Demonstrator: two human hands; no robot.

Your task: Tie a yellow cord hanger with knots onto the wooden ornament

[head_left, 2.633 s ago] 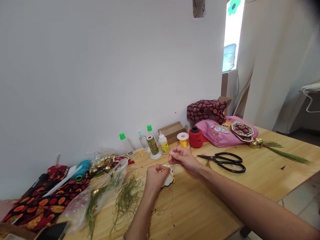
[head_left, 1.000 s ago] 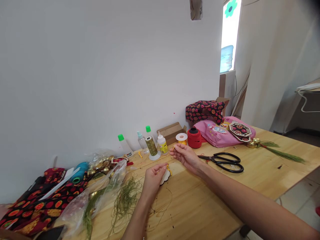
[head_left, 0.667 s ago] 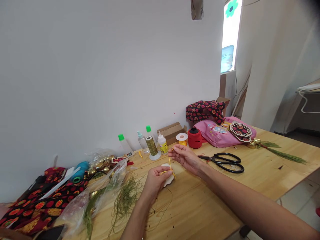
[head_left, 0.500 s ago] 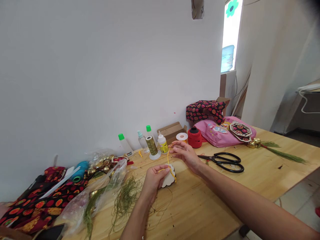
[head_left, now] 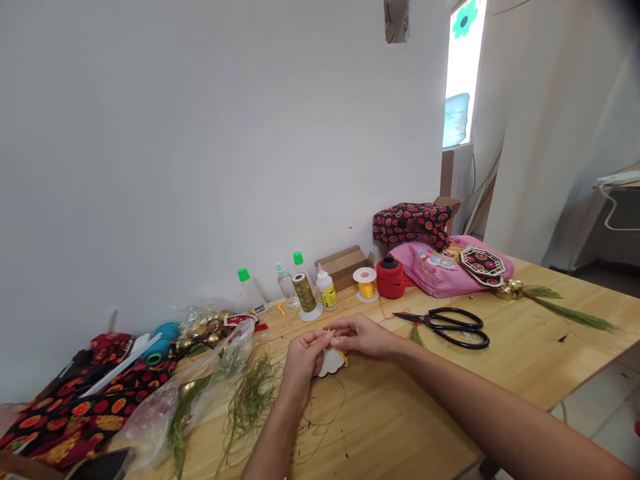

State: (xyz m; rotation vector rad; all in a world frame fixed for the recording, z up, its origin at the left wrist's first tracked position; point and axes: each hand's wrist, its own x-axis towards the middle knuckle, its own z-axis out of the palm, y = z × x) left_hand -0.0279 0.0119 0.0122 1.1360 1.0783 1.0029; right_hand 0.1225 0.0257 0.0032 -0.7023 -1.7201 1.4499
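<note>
While gold bells and spools line the far edge of a wooden desk (head_left: 400, 413), two bare hands meet over a white scalloped piece (head_left: 331, 363) trimmed with yellow cord (head_left: 345, 361), well in from the near edge. The left hand (head_left: 303, 358) has thumb and fingertips pinched on the piece's upper rim; the right hand (head_left: 361, 337) has its thumb and fingertips drawn nearly together at the top, though whether they grip cord cannot be told. Whether the lower rim rests on the desk is also unclear. The piece looks light, thin and fairly stiff, best taken flat by its rim, where the lobes could chip or bend if squeezed hard. The cord looks soft, limp and perhaps slippery, suited to a fingertip pinch close to the piece.
</note>
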